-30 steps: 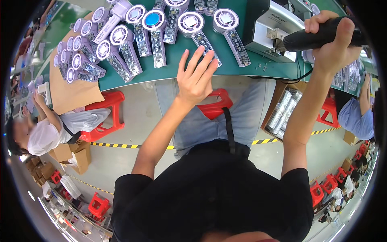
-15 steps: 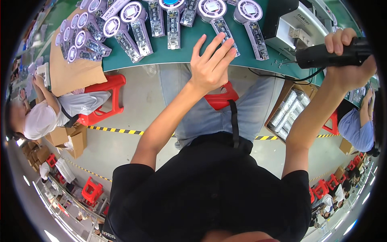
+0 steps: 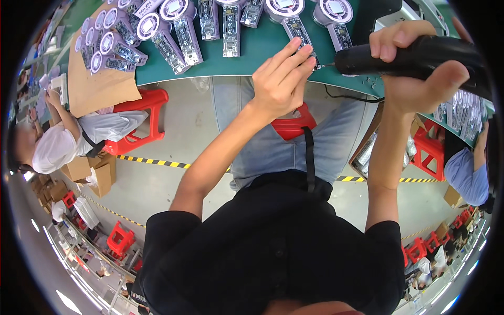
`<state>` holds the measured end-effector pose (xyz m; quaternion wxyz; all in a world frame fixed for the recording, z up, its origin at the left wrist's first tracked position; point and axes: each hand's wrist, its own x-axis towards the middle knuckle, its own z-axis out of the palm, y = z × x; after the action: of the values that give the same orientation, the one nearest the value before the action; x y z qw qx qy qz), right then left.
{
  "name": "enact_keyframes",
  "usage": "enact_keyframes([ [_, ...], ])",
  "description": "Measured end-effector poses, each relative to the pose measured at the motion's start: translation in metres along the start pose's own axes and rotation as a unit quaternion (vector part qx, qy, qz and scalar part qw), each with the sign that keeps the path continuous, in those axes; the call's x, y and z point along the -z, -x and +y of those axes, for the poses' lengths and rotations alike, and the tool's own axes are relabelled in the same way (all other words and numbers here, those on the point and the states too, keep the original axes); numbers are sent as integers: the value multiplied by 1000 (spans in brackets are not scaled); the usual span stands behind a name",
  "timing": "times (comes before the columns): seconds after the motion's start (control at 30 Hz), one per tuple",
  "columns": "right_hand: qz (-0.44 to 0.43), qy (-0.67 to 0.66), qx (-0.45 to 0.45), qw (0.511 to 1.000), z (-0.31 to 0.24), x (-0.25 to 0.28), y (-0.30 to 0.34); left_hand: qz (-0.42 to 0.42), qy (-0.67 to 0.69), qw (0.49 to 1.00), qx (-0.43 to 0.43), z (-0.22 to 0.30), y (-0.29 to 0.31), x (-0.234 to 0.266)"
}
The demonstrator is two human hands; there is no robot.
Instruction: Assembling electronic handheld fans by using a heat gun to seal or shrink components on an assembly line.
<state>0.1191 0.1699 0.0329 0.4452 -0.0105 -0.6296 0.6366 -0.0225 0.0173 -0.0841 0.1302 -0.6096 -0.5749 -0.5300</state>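
Note:
My right hand [image 3: 407, 68] is wrapped around a black electric screwdriver [image 3: 420, 56]. Its thin bit points left and reaches the near end of a handheld fan [image 3: 299, 34]. That fan has a round pale purple head, and its uncovered handle shows a circuit board. Stretched-out fingers of my left hand [image 3: 283, 81] lie at the handle's near end, just left of the bit; my thumb is hidden. Close by on the right lies another such fan [image 3: 335, 16], partly covered by the screwdriver.
Several more fans [image 3: 181, 37] lie across the green table [image 3: 215, 63] and on brown cardboard [image 3: 86, 97] at left. Loose screws [image 3: 370, 82] and a cable [image 3: 349, 97] are near the right edge. Behind stands a pale machine [image 3: 396, 18]. Co-workers sit on both sides.
My right hand has brought the screwdriver left and nearer, to the end of the fan's handle. My left hand has shifted slightly right and down, with its fingers closer together.

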Motion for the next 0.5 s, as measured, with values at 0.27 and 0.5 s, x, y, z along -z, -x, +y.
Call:
enact_keyframes([
  [0.27, -34, -9, -7, 999, -7, -2, -2, -52, 63, 994, 69, 1, -9, 17],
  [0.5, -56, -5, -2, 998, -12, -4, -6, -99, -16, 992, -80, -12, -24, 27],
])
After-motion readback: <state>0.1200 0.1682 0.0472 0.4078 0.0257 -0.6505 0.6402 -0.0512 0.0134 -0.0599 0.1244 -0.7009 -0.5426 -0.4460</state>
